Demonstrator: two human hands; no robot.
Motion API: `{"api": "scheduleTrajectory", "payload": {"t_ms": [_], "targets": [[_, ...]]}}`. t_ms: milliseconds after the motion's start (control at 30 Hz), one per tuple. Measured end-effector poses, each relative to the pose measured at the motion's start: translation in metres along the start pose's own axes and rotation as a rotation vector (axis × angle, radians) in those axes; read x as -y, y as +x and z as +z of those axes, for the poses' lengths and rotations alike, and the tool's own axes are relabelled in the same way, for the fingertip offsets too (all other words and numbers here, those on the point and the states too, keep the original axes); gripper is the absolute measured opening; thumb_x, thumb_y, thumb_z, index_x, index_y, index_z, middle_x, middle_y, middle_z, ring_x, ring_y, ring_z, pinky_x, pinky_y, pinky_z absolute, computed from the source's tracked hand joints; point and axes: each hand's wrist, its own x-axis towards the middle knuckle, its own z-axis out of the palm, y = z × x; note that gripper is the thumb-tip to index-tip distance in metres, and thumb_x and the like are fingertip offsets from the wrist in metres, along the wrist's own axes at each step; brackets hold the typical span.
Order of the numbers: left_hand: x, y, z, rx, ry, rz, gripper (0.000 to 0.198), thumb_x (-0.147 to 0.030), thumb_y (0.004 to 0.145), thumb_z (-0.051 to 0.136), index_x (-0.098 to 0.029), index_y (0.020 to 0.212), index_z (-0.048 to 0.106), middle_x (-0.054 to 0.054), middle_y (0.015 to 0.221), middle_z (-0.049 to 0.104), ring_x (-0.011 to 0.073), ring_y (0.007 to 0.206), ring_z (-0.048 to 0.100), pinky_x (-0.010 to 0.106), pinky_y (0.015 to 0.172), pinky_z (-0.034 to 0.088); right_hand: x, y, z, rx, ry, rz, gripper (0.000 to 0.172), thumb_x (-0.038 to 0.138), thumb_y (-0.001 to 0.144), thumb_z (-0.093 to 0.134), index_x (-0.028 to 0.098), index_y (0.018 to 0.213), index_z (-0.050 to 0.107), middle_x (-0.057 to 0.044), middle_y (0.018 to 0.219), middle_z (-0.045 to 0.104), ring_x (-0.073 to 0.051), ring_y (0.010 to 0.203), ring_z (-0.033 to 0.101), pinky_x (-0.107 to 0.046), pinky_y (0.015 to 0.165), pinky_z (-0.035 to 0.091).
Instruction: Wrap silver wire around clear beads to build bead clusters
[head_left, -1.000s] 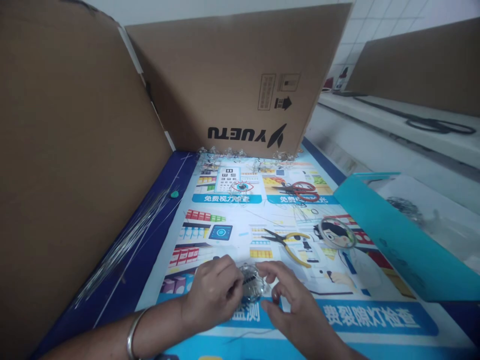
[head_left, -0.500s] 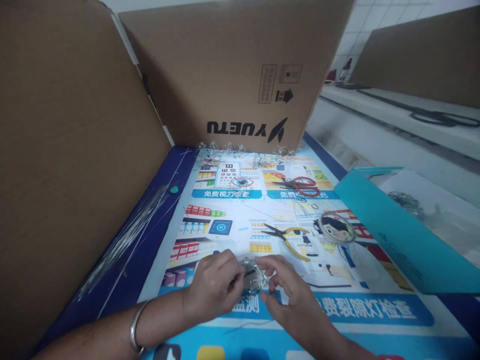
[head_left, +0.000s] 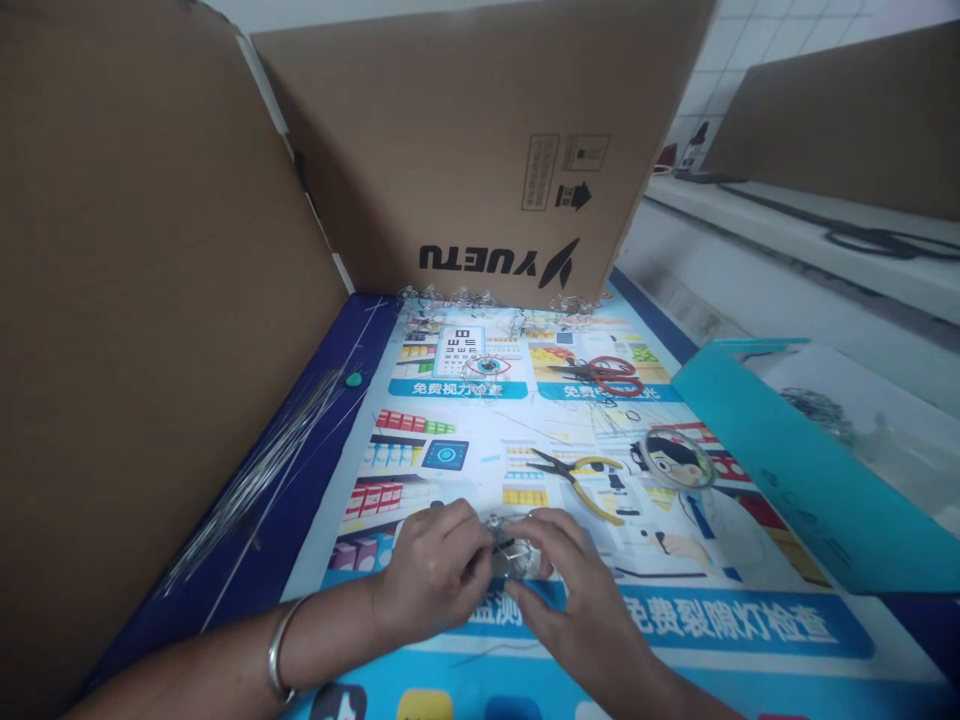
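A small clear, wiry piece [head_left: 516,558] lies between my two hands near the front of the printed mat. My left hand [head_left: 439,565] is closed, thumb and fingers pinched at the left side of the piece. Curved around its right side, my right hand [head_left: 574,590] has its fingertips on the upper edge and its thumb at the lower edge. Beyond my hands lie pliers with yellow handles [head_left: 592,490], their jaws pointing left. Farther back are red-handled scissors [head_left: 613,376]. A round clear dish [head_left: 677,459] sits right of the pliers.
Cardboard panels stand at the left [head_left: 150,250] and back [head_left: 465,150]. Thin metal wires [head_left: 259,475] lie along the left. Several wire pieces [head_left: 457,300] line the back panel. A turquoise box [head_left: 817,480] holding wire pieces stands at the right.
My right hand has moved slightly left and closed in on the piece, its thumb now nearer the lower edge. The whole view has shifted slightly.
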Motion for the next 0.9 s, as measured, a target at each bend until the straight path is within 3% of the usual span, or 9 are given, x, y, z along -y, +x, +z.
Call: {"api": "scheduleTrajectory", "payload": {"t_ms": [167, 333, 467, 667, 900], "targets": [[0.000, -0.002, 0.002, -0.004, 0.027, -0.017, 0.011, -0.009, 0.076, 0.049, -0.017, 0.072, 0.054, 0.001, 0.064, 0.051, 0.0150, 0.057, 0.048, 0.027, 0.051, 0.032, 0.002, 0.003, 0.001, -0.032, -0.027, 0.026, 0.028, 0.015, 0.071, 0.055, 0.026, 0.095, 0.061, -0.006, 0.104, 0.054, -0.021, 0.087, 0.057, -0.031, 0.064, 0.052], [-0.002, 0.001, 0.001, 0.002, 0.027, -0.024, 0.012, -0.009, 0.076, 0.048, -0.017, 0.069, 0.054, 0.001, 0.062, 0.050, 0.0150, 0.055, 0.048, 0.026, 0.050, 0.032, 0.002, 0.004, 0.000, -0.014, -0.031, 0.052, 0.032, 0.013, 0.067, 0.055, 0.027, 0.094, 0.062, -0.006, 0.105, 0.055, -0.022, 0.089, 0.058, -0.029, 0.062, 0.052], [-0.002, 0.004, -0.001, -0.003, 0.028, -0.035, 0.012, -0.009, 0.075, 0.048, -0.017, 0.068, 0.055, 0.001, 0.061, 0.048, 0.0147, 0.054, 0.048, 0.026, 0.049, 0.031, 0.002, 0.004, -0.005, -0.040, -0.014, 0.048, 0.033, 0.014, 0.067, 0.053, 0.028, 0.096, 0.061, -0.007, 0.109, 0.054, -0.024, 0.098, 0.055, -0.033, 0.069, 0.052], [0.000, 0.004, 0.002, -0.006, 0.024, -0.042, 0.012, -0.009, 0.075, 0.048, -0.017, 0.068, 0.055, 0.002, 0.061, 0.049, 0.0149, 0.054, 0.048, 0.026, 0.049, 0.031, 0.004, 0.005, -0.004, 0.024, 0.019, 0.071, 0.033, 0.012, 0.068, 0.050, 0.027, 0.096, 0.060, -0.006, 0.110, 0.053, -0.021, 0.091, 0.057, -0.034, 0.070, 0.052], [-0.001, 0.005, 0.006, 0.002, 0.030, -0.063, 0.012, -0.008, 0.072, 0.047, -0.017, 0.068, 0.054, 0.002, 0.062, 0.049, 0.0154, 0.054, 0.048, 0.027, 0.049, 0.031, 0.003, 0.004, 0.004, -0.087, -0.065, -0.040, 0.033, 0.011, 0.070, 0.052, 0.026, 0.099, 0.059, -0.007, 0.111, 0.053, -0.023, 0.105, 0.053, -0.035, 0.084, 0.050]]}}
